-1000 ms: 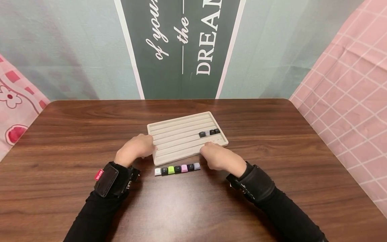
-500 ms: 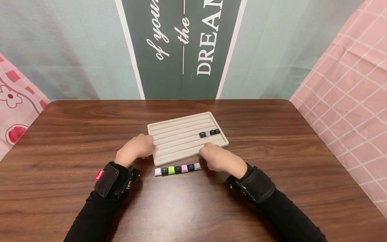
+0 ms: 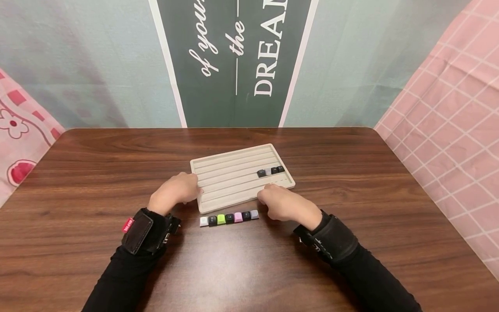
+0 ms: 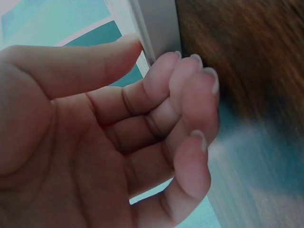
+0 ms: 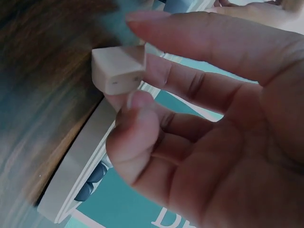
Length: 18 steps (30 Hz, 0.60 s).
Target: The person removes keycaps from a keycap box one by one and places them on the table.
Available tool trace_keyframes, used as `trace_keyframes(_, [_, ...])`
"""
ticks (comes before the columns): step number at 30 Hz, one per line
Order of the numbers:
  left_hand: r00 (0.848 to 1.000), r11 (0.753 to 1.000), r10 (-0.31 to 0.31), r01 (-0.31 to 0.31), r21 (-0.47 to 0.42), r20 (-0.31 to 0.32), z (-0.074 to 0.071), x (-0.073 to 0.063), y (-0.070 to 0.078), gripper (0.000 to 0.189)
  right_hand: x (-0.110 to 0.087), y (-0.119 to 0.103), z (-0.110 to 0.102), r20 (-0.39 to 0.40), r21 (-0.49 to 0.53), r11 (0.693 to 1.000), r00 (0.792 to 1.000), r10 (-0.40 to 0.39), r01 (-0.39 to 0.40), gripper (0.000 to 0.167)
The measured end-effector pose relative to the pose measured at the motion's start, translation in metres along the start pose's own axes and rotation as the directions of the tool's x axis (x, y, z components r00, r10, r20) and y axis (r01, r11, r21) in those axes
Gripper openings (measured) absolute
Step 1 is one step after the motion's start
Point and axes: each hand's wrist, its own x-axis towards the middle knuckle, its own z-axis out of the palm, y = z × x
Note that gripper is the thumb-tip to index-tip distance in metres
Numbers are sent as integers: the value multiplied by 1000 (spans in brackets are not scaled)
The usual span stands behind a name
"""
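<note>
Keycaps (image 3: 229,218) number seven in one row on the wood-grain table (image 3: 339,182), just beside the near edge of one beige ribbed tray (image 3: 222,180); from left to right they run white, black, lime green, black, pink, black and lavender-grey; four more keycaps (image 3: 267,172), three dark and one pale, sit side by side in a single channel towards the tray's right end; the left hand (image 3: 176,190) pinches the tray's left end in a narrow grip, thumb and index fingertip about the wall; the right hand (image 3: 283,203) is at the tray's near edge, right of the row of seven, and holds one cream block (image 5: 116,69) with two small dark marks at its curled fingertips; whether the thumb touches that block I cannot tell; two black wrist straps (image 3: 334,238) show, one per arm, the left bearing one red tag (image 3: 127,225); one dark banner (image 3: 234,108) with white lettering hangs beyond the table's far edge.
</note>
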Motion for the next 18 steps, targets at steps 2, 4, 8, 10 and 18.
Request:
trace_keyframes(2, [1000,1000,-2,2,-1,1,0,0,0,22,-1,1,-1,1,12,1000,1000,-8,8,15])
trace_keyframes(4, [1000,1000,-3,3,-2,1,0,0,0,21,-1,3,-2,3,22,1000,1000,-13,13,13])
trace_keyframes(8, [1000,1000,1,-1,-4,-3,0,0,0,21,-3,7,-3,-13,29,999,999,-31,31,11])
trace_keyframes(10, [1000,1000,5,-5,-6,-5,0,0,0,21,-5,9,-3,-28,29,999,999,-38,39,10])
trace_keyframes(18, [1000,1000,-4,4,-13,1,0,-1,1,22,-10,17,-6,-71,28,998,996,-48,50,14])
